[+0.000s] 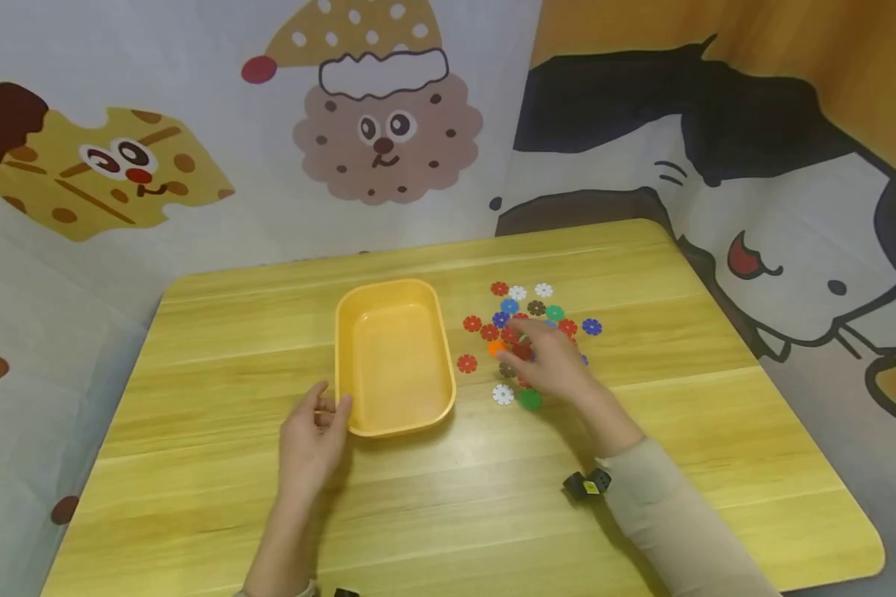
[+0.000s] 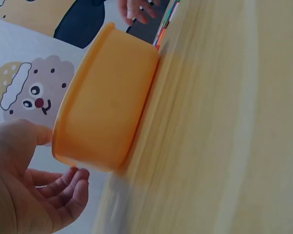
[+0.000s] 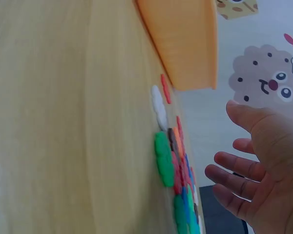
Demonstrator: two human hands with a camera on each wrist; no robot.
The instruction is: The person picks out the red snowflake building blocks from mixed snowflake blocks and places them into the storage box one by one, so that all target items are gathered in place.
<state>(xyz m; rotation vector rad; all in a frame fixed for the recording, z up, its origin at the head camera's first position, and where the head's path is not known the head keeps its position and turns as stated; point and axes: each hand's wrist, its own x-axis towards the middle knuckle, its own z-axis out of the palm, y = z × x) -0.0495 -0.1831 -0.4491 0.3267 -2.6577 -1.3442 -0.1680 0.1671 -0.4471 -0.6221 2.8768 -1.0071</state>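
The right hand (image 1: pixel 552 358), fingers spread and apparently empty, hovered over overlapping snowflake discs (image 1: pixel 490 332) at the yellow plastic tray's (image 1: pixel 397 361) three o'clock; a hasty pinch could scatter them. At eight o'clock, the left hand's (image 1: pixel 312 438) loose, wide touch could let the tray slide.

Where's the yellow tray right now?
In the head view, the yellow tray is on the table, left of the flower-shaped pieces, with the left hand at its near-left corner.
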